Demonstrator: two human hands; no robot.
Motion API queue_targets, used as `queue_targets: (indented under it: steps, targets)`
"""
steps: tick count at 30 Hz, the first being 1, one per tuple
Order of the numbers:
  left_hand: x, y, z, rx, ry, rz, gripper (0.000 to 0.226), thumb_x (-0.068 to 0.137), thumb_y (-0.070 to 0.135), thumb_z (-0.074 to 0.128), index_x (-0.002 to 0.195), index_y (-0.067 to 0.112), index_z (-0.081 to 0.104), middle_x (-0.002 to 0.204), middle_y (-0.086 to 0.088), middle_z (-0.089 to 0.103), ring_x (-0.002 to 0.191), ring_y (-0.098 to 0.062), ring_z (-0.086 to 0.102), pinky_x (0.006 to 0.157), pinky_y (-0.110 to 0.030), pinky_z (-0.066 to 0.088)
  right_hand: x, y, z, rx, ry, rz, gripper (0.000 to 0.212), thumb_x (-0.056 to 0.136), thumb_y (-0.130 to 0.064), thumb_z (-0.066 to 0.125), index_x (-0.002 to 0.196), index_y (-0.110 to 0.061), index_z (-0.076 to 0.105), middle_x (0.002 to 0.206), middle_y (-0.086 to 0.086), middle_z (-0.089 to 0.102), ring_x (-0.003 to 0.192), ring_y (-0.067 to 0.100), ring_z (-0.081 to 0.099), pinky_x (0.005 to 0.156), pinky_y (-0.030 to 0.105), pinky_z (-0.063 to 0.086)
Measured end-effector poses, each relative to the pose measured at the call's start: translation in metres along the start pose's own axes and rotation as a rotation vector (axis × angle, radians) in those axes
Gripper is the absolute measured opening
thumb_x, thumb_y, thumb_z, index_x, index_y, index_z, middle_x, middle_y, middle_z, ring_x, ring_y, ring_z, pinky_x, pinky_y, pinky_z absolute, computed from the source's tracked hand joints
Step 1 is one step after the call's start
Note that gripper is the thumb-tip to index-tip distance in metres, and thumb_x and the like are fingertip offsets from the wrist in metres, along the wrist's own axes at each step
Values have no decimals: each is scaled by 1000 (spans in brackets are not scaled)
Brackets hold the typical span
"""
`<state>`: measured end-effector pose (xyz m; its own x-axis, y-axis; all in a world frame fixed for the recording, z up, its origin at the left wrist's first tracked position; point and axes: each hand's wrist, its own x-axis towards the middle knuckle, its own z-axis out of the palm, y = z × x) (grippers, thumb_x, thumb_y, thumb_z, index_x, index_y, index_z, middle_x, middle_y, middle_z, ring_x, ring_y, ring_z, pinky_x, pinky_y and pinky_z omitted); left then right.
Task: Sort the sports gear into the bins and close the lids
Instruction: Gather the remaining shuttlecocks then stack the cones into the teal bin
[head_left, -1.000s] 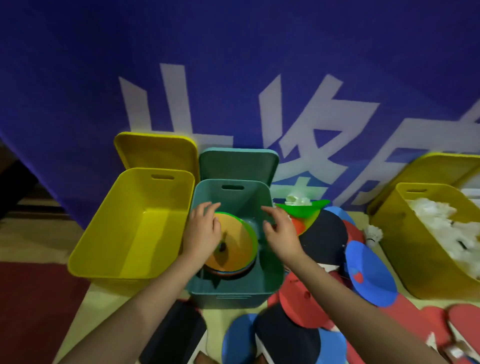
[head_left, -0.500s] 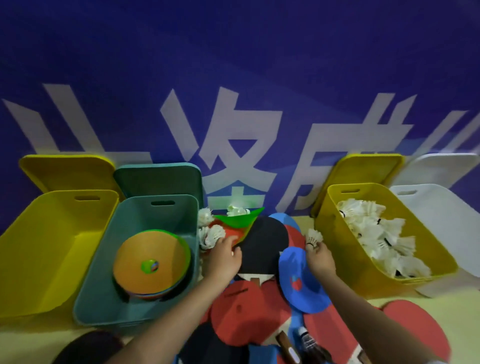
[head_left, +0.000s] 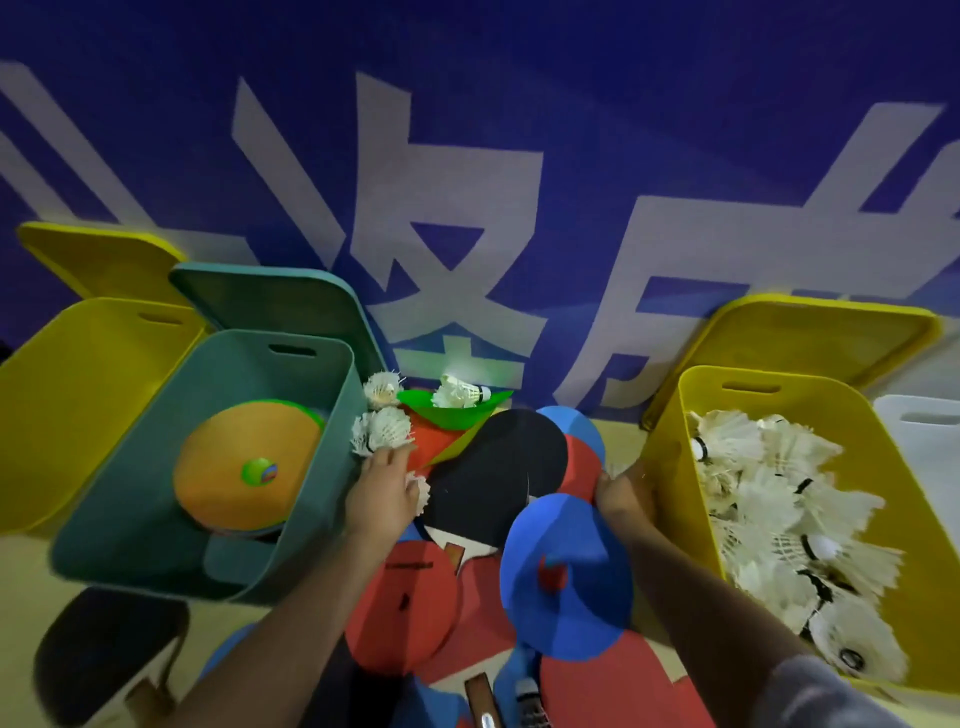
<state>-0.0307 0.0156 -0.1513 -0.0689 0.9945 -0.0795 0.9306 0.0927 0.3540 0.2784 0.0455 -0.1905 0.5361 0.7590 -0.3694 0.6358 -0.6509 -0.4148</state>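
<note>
Holding a shuttlecock (head_left: 420, 492) in your left hand (head_left: 382, 493), you reached beside the teal bin (head_left: 156, 530) of stacked discs (head_left: 244, 473). The yellow bin (head_left: 691, 410) held shuttlecocks (head_left: 779, 519). Your right hand (head_left: 621, 493) touched its wall; I couldn't tell its grip.

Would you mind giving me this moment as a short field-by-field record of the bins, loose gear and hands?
teal bin: open, holds orange disc; lid leans behind
left yellow bin: open, nothing visible inside
right yellow bin: open, filled with shuttlecocks
loose gear: paddles piled between bins; more shuttlecocks beside the teal bin
left hand: grips a shuttlecock
right hand: at the right yellow bin's wall, white feathers showing above it; grip unclear
</note>
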Motion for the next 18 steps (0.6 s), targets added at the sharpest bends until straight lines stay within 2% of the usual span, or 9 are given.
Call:
queue_targets:
  steps: [2,5,10,12,14,16,18]
  targets:
    - [-4,-3,1,12,5,-4,44,87,22,58,130,23,49,123,-4,49,113,-26,48,84,-41,50,6,1,0,-14,-50,-21,68,95,-29,51,148,-2,17,142,26,38,128,41,42,102,44,36]
    - [-12,-8,4,27,22,36,48,81,25,67,126,20,52,119,-3,52,112,-26,49,83,-39,50,6,7,-3,105,-40,-90,53,91,-14,51,139,-2,31,129,27,47,116,42,49,96,45,41]
    - [-17,-20,11,101,26,124,50,67,29,80,110,15,60,105,-3,63,99,-28,59,72,-36,54,1,18,-6,176,-8,-136,51,91,-13,51,139,-7,33,130,23,47,115,40,49,95,45,41]
    - [-16,-25,10,108,15,144,58,64,32,81,115,16,59,105,-3,63,98,-29,59,71,-36,55,0,18,-6,118,-6,-120,53,92,-20,54,140,-11,33,133,19,47,119,37,48,97,44,41]
    - [-12,-32,8,163,-23,194,76,62,39,81,130,20,53,115,-2,61,103,-27,57,74,-36,55,0,13,-5,13,17,-93,60,90,-25,61,141,-12,32,135,17,46,122,36,47,97,42,42]
    - [-10,-42,8,220,-77,260,90,62,47,78,141,24,42,126,-3,55,112,-26,52,80,-37,53,-1,10,-4,13,44,-83,61,88,-25,63,139,-9,33,133,19,49,122,37,49,96,41,44]
    - [-15,-51,10,218,-113,295,97,63,51,76,146,23,34,134,-4,47,121,-27,46,88,-40,50,-2,11,-2,-8,81,-82,65,89,-27,63,142,-6,31,137,21,46,126,37,46,102,42,42]
